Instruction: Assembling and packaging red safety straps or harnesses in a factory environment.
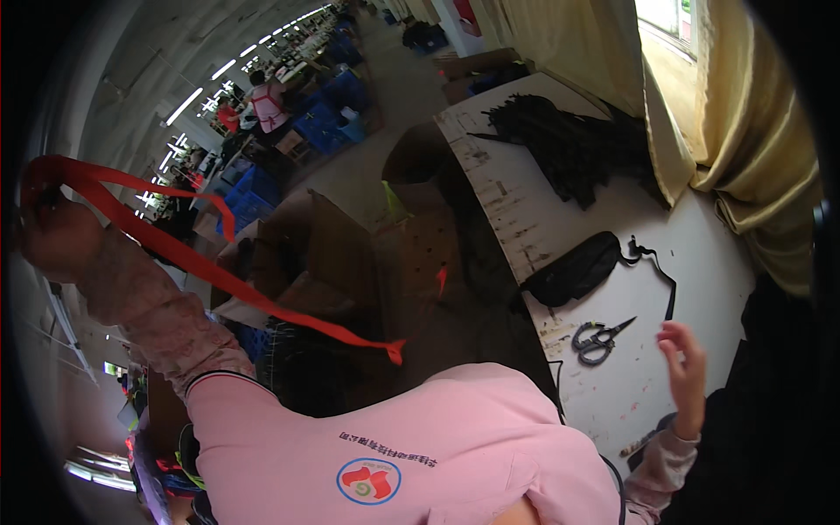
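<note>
My left hand [59, 234] is raised at the far left and closed round a long red strap [179, 255]. One end of the strap slants down across the middle, above my pink apron, and a shorter end hangs beside it. My right hand [685, 372] is over the near right side of the white table [700, 262], fingers loosely bent and apart, with nothing seen in it. Left of that hand lie black-handled scissors [600, 341]. Beyond the scissors is a black waist bag [575, 271], its thin strap trailing toward my fingers.
A pile of black straps or fabric [569, 144] covers the far part of the table. Cardboard boxes [337, 254] stand on the floor left of it. Yellowish curtains [752, 131] hang at the right. Farther back are blue crates [319, 122] and a person in a pink apron [269, 105].
</note>
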The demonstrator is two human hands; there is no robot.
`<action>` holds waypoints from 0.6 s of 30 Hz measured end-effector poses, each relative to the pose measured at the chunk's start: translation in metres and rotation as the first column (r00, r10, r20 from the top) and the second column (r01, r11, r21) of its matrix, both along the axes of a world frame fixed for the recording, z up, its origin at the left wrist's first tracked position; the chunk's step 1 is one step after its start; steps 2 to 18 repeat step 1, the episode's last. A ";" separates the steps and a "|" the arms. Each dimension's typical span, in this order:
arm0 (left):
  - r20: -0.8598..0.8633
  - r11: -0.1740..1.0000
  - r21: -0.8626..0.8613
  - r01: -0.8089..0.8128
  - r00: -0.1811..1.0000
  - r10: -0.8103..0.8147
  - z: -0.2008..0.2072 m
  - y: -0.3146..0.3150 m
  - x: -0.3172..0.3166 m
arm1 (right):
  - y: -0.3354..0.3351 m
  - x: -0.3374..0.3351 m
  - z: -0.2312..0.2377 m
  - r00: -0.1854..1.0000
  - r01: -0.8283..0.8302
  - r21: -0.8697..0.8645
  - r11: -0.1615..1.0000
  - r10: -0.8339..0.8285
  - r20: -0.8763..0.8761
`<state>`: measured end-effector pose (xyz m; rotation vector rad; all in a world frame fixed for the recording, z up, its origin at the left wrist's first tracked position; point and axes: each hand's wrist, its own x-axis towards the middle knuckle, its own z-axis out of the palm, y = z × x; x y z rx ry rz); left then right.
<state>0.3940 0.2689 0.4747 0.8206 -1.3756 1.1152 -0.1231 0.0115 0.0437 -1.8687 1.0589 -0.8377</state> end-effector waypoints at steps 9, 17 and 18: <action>-0.012 0.930 -0.087 -0.356 0.934 0.357 -0.011 0.004 0.004 | -0.005 -0.002 0.041 0.973 0.102 -0.146 0.984 -0.068 0.220; -0.012 0.930 -0.087 -0.356 0.934 0.357 -0.011 0.004 0.004 | -0.005 -0.002 0.041 0.973 0.102 -0.146 0.984 -0.068 0.220; -0.012 0.930 -0.087 -0.356 0.934 0.357 -0.011 0.004 0.004 | -0.005 -0.002 0.041 0.973 0.102 -0.146 0.984 -0.068 0.220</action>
